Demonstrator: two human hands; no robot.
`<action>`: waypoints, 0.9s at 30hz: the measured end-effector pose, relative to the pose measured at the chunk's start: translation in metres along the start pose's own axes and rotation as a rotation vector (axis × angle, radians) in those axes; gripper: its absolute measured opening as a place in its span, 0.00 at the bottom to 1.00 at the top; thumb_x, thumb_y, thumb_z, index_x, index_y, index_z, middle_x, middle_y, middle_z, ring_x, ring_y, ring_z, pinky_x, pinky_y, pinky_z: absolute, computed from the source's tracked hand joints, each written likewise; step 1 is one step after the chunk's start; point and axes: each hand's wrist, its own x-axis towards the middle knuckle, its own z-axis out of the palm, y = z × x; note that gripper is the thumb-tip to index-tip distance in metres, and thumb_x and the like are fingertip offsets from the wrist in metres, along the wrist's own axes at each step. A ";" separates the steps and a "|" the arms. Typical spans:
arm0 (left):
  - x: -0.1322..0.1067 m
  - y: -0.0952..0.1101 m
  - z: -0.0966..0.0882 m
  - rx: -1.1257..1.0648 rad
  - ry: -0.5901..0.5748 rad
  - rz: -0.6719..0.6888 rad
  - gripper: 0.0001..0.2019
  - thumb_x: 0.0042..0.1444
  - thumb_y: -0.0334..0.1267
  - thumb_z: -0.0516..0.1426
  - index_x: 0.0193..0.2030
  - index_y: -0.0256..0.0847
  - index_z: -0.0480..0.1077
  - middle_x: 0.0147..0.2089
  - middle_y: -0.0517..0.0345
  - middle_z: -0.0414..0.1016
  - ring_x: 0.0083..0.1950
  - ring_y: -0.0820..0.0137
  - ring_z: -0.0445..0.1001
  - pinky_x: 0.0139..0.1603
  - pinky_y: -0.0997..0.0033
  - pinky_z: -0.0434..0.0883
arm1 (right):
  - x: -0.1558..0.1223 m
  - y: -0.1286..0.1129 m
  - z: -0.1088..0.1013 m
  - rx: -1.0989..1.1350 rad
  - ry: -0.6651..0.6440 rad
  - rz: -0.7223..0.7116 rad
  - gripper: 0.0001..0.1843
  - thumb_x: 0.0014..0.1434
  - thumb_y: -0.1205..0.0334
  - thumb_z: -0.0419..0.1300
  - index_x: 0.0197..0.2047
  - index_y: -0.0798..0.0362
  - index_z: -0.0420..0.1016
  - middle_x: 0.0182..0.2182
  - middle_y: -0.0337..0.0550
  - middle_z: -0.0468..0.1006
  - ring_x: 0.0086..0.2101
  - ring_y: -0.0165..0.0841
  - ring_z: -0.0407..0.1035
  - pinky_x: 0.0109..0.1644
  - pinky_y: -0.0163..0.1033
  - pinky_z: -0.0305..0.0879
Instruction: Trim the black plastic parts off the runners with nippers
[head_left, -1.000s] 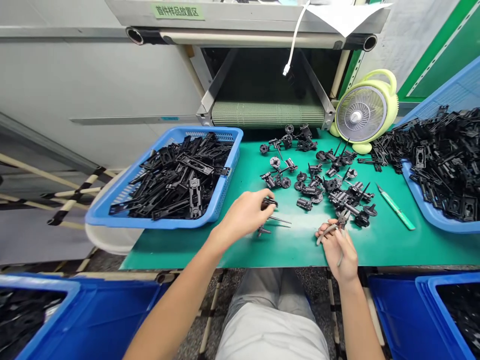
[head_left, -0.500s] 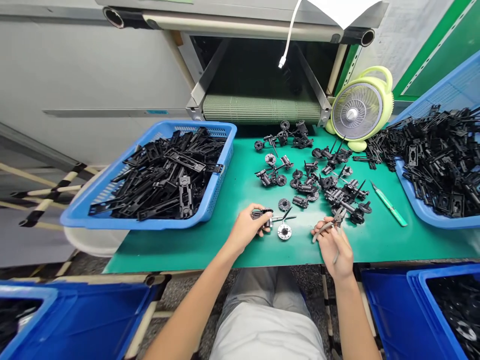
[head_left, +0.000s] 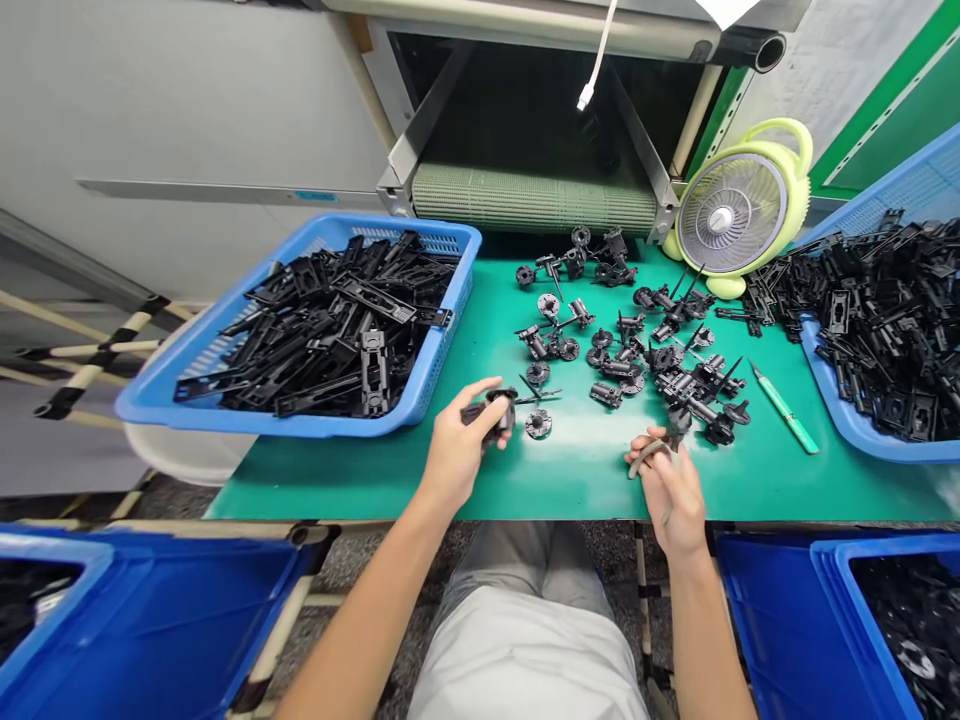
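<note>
My left hand (head_left: 459, 442) is closed round a small black plastic part (head_left: 491, 410) just above the green mat (head_left: 570, 470), near the front edge. My right hand (head_left: 670, 490) grips a pair of small cutting pliers (head_left: 661, 448), jaws pointing up toward the pile. Beside the left hand lie a loose round disc (head_left: 538, 424) and a thin sprue piece (head_left: 537, 396). Further back, several black moulded parts on sprues (head_left: 645, 350) are scattered over the middle of the mat.
A blue basket (head_left: 225, 345) of long black parts sits at the left. Another blue basket (head_left: 870, 430), heaped with black parts, is at the right. A green fan (head_left: 731, 210), a green-handled knife (head_left: 784, 408), a ribbed conveyor belt (head_left: 532, 198) and a hanging white cable (head_left: 592, 70) are behind. Blue bins (head_left: 150, 620) stand below.
My left hand pulled back toward the left with the black part, leaving a disc and sprue piece on the mat. My right hand stayed put with the pliers. The view tilted down slightly.
</note>
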 end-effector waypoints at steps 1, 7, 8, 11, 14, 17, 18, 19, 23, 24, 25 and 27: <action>-0.011 0.000 -0.002 -0.179 -0.053 -0.071 0.22 0.49 0.46 0.63 0.49 0.40 0.69 0.24 0.64 0.66 0.22 0.74 0.65 0.23 0.75 0.62 | -0.005 -0.004 0.003 -0.146 -0.027 -0.052 0.14 0.60 0.56 0.59 0.49 0.48 0.72 0.40 0.45 0.75 0.40 0.38 0.70 0.48 0.48 0.67; -0.063 0.004 0.009 -0.577 -0.325 -0.257 0.18 0.46 0.48 0.66 0.39 0.39 0.70 0.19 0.65 0.65 0.17 0.79 0.61 0.16 0.80 0.56 | -0.037 -0.047 0.035 -0.894 -0.375 -0.556 0.24 0.59 0.69 0.59 0.58 0.48 0.68 0.42 0.49 0.75 0.40 0.40 0.70 0.42 0.46 0.67; -0.067 0.004 0.012 -0.576 -0.340 -0.269 0.19 0.45 0.48 0.67 0.38 0.39 0.69 0.19 0.64 0.66 0.16 0.79 0.62 0.16 0.80 0.56 | -0.039 -0.054 0.038 -0.957 -0.395 -0.605 0.26 0.59 0.70 0.58 0.60 0.48 0.66 0.41 0.49 0.75 0.39 0.40 0.70 0.41 0.46 0.67; -0.071 0.003 0.016 -0.552 -0.341 -0.292 0.21 0.41 0.50 0.68 0.36 0.39 0.69 0.21 0.63 0.67 0.17 0.78 0.63 0.15 0.80 0.58 | -0.041 -0.068 0.043 -1.113 -0.424 -0.669 0.25 0.60 0.69 0.59 0.60 0.49 0.65 0.40 0.48 0.75 0.37 0.39 0.68 0.39 0.46 0.65; -0.072 0.001 0.015 -0.551 -0.340 -0.296 0.22 0.40 0.51 0.69 0.36 0.39 0.70 0.21 0.63 0.68 0.17 0.78 0.63 0.15 0.80 0.59 | -0.043 -0.074 0.042 -1.222 -0.434 -0.670 0.23 0.61 0.68 0.59 0.59 0.51 0.66 0.39 0.49 0.75 0.37 0.39 0.67 0.39 0.45 0.64; -0.072 0.000 0.014 -0.532 -0.353 -0.289 0.22 0.40 0.51 0.69 0.35 0.38 0.71 0.22 0.62 0.69 0.18 0.78 0.64 0.15 0.79 0.60 | -0.045 -0.077 0.039 -1.262 -0.441 -0.662 0.21 0.62 0.67 0.58 0.58 0.53 0.67 0.39 0.48 0.75 0.36 0.38 0.67 0.38 0.45 0.63; -0.072 0.000 0.013 -0.520 -0.354 -0.286 0.22 0.39 0.51 0.69 0.35 0.38 0.72 0.22 0.61 0.69 0.18 0.78 0.64 0.15 0.79 0.61 | -0.045 -0.077 0.038 -1.268 -0.446 -0.662 0.21 0.62 0.67 0.58 0.58 0.54 0.67 0.39 0.48 0.74 0.36 0.38 0.66 0.38 0.44 0.63; -0.072 0.000 0.013 -0.508 -0.354 -0.284 0.22 0.39 0.51 0.69 0.35 0.38 0.72 0.21 0.61 0.69 0.18 0.77 0.63 0.14 0.79 0.60 | -0.046 -0.077 0.037 -1.277 -0.454 -0.661 0.21 0.62 0.67 0.57 0.58 0.54 0.67 0.39 0.49 0.74 0.36 0.38 0.66 0.38 0.44 0.63; -0.072 0.002 0.014 -0.471 -0.350 -0.294 0.21 0.40 0.51 0.68 0.35 0.38 0.72 0.21 0.62 0.68 0.18 0.77 0.62 0.14 0.78 0.60 | -0.048 -0.080 0.037 -1.349 -0.475 -0.646 0.21 0.62 0.68 0.56 0.59 0.55 0.66 0.39 0.49 0.75 0.36 0.39 0.65 0.38 0.45 0.63; -0.072 0.002 0.014 -0.462 -0.351 -0.296 0.21 0.40 0.51 0.68 0.35 0.37 0.72 0.21 0.62 0.68 0.18 0.77 0.61 0.14 0.78 0.60 | -0.049 -0.082 0.037 -1.371 -0.476 -0.644 0.21 0.63 0.68 0.56 0.60 0.55 0.66 0.39 0.49 0.75 0.35 0.39 0.65 0.38 0.45 0.63; -0.072 0.003 0.014 -0.455 -0.354 -0.300 0.21 0.40 0.50 0.68 0.35 0.37 0.72 0.21 0.62 0.67 0.18 0.77 0.61 0.14 0.78 0.60 | -0.050 -0.083 0.038 -1.392 -0.473 -0.643 0.22 0.63 0.68 0.55 0.60 0.54 0.66 0.38 0.49 0.75 0.35 0.39 0.65 0.39 0.46 0.63; -0.071 0.005 0.014 -0.449 -0.360 -0.309 0.20 0.40 0.50 0.68 0.35 0.37 0.72 0.21 0.62 0.67 0.18 0.78 0.61 0.14 0.78 0.59 | -0.051 -0.087 0.038 -1.433 -0.475 -0.643 0.22 0.63 0.69 0.54 0.60 0.54 0.66 0.38 0.50 0.75 0.35 0.40 0.65 0.39 0.46 0.62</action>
